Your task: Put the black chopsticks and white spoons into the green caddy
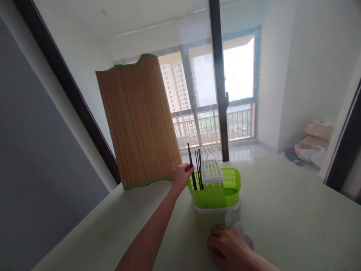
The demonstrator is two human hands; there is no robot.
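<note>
My left hand [181,177] pinches a black chopstick [189,152] near its middle; its lower end is inside the left compartment of a bright green basket [208,197]. Several more thin black chopsticks [199,165] stand in that same part, leaning slightly. A white slotted piece [212,171] sits on the basket's middle, and the right compartment has openwork walls. In front of the basket, my right hand [225,242] rests low over the table with curled fingers. Beside it lie a few white rounded pieces [230,219] that look like spoon bowls; whatever the fingers hold is hidden.
The pale table [282,210] has a rounded far edge. A bamboo mat [138,124] with green edging stands upright at the left, behind my left hand. Beyond is a dark-framed glass door [218,82]; boxes and bags [310,145] lie on the floor at right.
</note>
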